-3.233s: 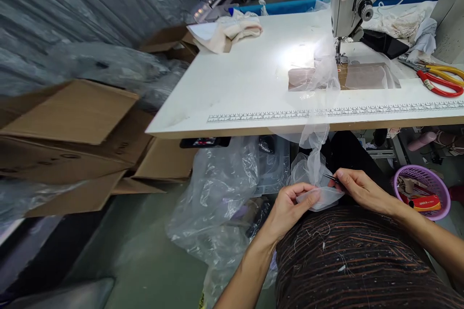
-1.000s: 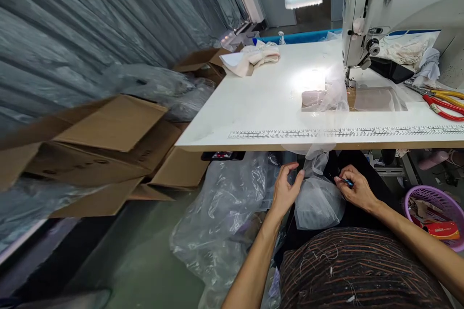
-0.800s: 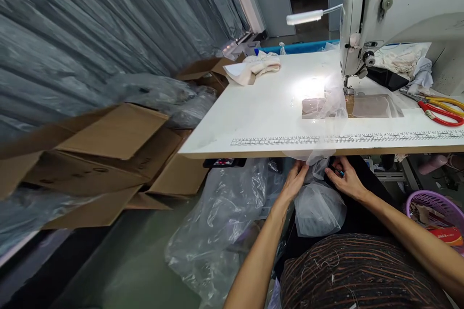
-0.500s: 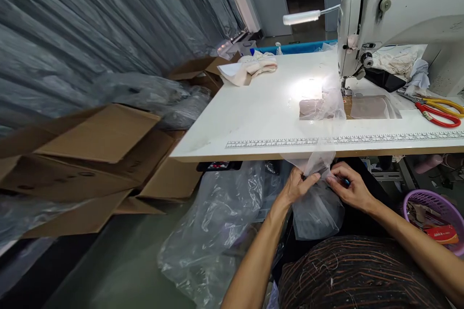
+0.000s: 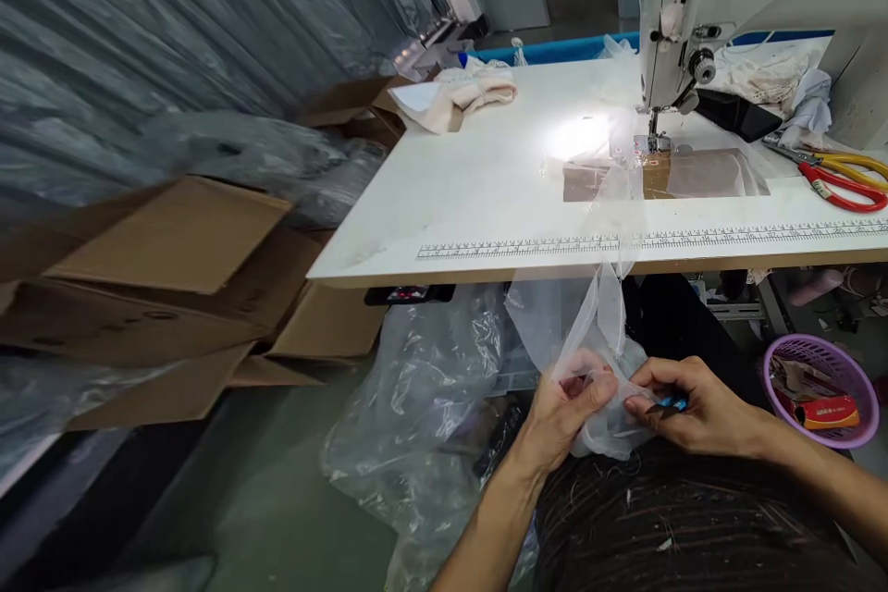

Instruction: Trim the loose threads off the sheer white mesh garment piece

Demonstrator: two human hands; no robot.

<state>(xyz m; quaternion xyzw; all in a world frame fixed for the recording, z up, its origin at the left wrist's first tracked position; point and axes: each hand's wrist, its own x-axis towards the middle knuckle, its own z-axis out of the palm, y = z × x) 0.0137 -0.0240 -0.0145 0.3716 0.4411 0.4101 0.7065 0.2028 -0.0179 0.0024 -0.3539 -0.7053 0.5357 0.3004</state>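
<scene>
Sheer white fabric [image 5: 610,314] hangs from the table's front edge down to my lap, with its upper part lying on the table by the sewing machine's needle. My left hand [image 5: 573,402] pinches a folded edge of it between thumb and fingers. Close beside it, my right hand [image 5: 686,402] is closed on the same fabric. A small blue and dark object [image 5: 674,401] is tucked in the right fingers; its kind is mostly hidden. Above stands the white sewing machine [image 5: 670,28], its presser foot [image 5: 653,143] over the needle plate.
The white table [image 5: 472,194] carries a printed ruler strip [image 5: 527,248], red and yellow-handled scissors [image 5: 839,176] and cream cloth [image 5: 478,88]. Cardboard boxes [image 5: 173,231] stand at left. Clear plastic [image 5: 416,407] hangs below the table. A purple basket [image 5: 860,388] sits at right.
Both hands have come down and closer to my body, drawing the fabric with them, so more of it hangs below the table edge. The camera view has tilted and moved slightly.
</scene>
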